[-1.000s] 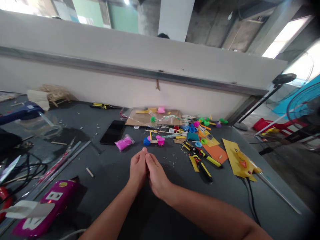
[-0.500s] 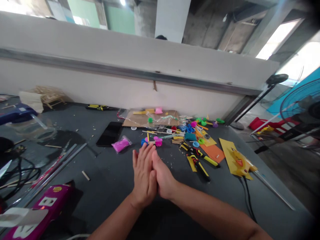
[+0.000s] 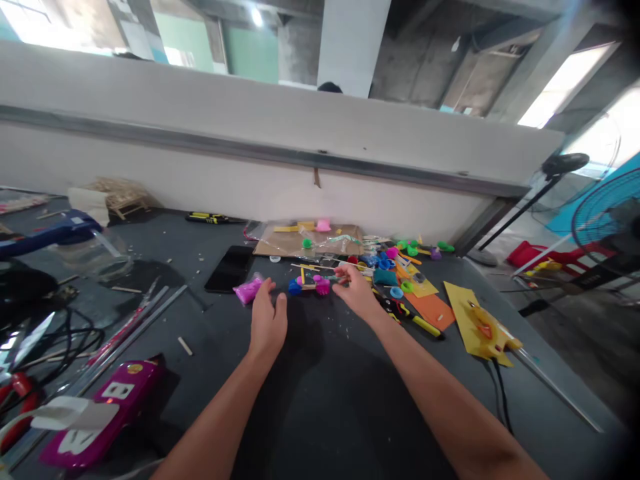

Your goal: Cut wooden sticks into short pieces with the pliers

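Okay, left hand [image 3: 269, 325] was spread beside pink packet [image 3: 247, 291] | right hand [image 3: 359, 293] curled, couldn't tell if pinching | pink-blue piece [image 3: 322, 287] between them

Premises: apparent craft workshop. Dark-grey tabletop [image 3: 200, 373] carries small multicoloured craft pieces [image 3: 385, 277] right of centre and a yellow plastic glue gun [image 3: 495, 339] at right; bare grey concrete beams [image 3: 530, 72] show upper right.

Left hand [image 3: 269, 327] and right hand [image 3: 361, 297] are bare, with slim, rounded fingers [image 3: 281, 308]; above each wrist [image 3: 259, 357] the forearm [image 3: 215, 417] is bare too, smooth in outline; it broadens away from that wrist.
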### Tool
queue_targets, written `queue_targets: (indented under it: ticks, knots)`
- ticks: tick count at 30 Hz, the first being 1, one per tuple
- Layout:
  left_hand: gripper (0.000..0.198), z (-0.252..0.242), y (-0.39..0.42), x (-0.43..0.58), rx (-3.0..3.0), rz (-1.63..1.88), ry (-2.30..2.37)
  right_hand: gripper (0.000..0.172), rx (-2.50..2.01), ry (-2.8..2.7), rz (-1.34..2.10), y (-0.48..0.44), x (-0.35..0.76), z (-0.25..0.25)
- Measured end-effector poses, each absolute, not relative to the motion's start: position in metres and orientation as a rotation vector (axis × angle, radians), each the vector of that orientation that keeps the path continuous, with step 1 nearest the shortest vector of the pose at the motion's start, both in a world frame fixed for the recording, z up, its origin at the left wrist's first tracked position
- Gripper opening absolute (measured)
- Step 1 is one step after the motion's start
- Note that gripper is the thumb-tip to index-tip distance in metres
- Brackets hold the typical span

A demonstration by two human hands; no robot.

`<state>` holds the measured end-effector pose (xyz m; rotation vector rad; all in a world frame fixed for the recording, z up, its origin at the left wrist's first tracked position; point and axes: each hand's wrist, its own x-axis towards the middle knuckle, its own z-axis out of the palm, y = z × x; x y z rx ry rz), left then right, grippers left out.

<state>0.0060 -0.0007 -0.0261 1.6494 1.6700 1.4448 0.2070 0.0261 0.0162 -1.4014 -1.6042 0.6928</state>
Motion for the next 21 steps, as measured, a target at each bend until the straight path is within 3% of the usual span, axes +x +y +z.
queue_targets:
  ticks: [5, 12, 21]
  knots:
    - [0.049, -0.036, 0.005, 0.01, 1.719, 1.33, 1.781, 0.049, -1.509, -1.88, 0.532, 0.042, 0.211, -0.017]
    - [0.048, -0.035, 0.005, 0.008, 1.874, 1.261, 1.859, 0.034, -1.563, -1.974, 0.398, 0.04, 0.2, -0.019]
    - [0.044, -0.033, 0.004, 0.013, 2.222, 1.065, 1.999, 0.034, -1.495, -1.951, 0.527, 0.039, 0.214, -0.013]
